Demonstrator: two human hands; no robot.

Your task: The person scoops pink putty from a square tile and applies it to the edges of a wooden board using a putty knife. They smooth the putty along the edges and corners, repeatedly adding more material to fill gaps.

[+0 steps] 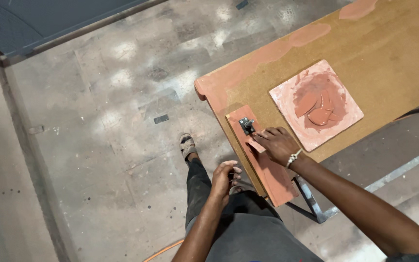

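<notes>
My right hand (276, 144) rests on the near edge of a brown wooden panel (389, 53), holding a small flat putty scraper (256, 145) pressed against a narrow wood strip (267, 170) smeared with reddish filler. A small dark metal fitting (247, 126) sits on the strip just left of the fingers. My left hand (225, 177) hangs free below the panel's edge, fingers loosely curled, holding nothing. A square tile (287, 97) with a mound of reddish putty (320, 103) lies on the panel to the right.
The panel rests on a metal stand (311, 201) over a dusty concrete floor (107, 121). My sandalled foot (187, 144) and dark trousers (248, 228) are below. An orange cable (163, 250) runs across the floor near the bottom.
</notes>
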